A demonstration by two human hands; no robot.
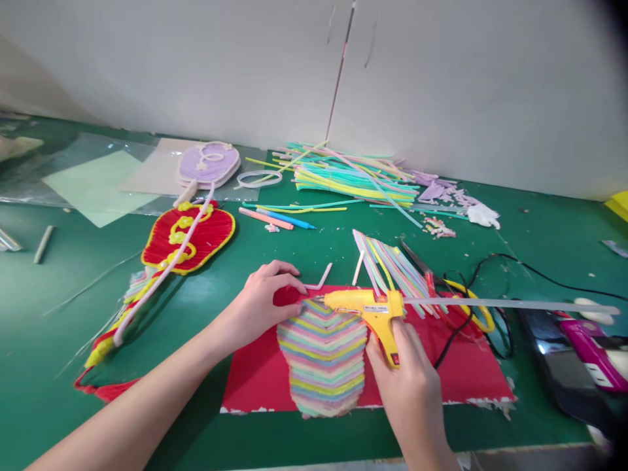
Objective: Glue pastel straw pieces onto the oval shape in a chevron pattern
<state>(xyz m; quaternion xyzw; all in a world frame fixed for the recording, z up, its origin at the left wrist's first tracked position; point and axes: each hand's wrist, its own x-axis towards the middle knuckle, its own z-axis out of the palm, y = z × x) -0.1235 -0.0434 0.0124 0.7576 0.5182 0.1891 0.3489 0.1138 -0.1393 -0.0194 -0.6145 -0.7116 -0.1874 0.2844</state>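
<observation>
My right hand (409, 386) is wrapped around the handle of a yellow hot glue gun (363, 304), with a long clear glue stick (510, 303) protruding from its rear. The gun's nozzle points left at the top edge of a pastel chevron-striped pipe cleaner panel (326, 360). This panel lies on red paper (258, 373). Beside its upper left edge rests my left hand (269, 297), thumb and index finger apart, the thumb touching the panel's edge. A bent pink pipe cleaner (321, 278) lies close to the left fingertips; whether they touch it I cannot tell.
A striped pipe cleaner piece (392, 271), scissors (424, 268) and a black cord (530, 265) lie near the gun. Behind are a pipe cleaner bundle (358, 183) and markers (267, 219). Left lie a red fan (206, 239) and a purple fan (209, 163). A phone (554, 360) lies right.
</observation>
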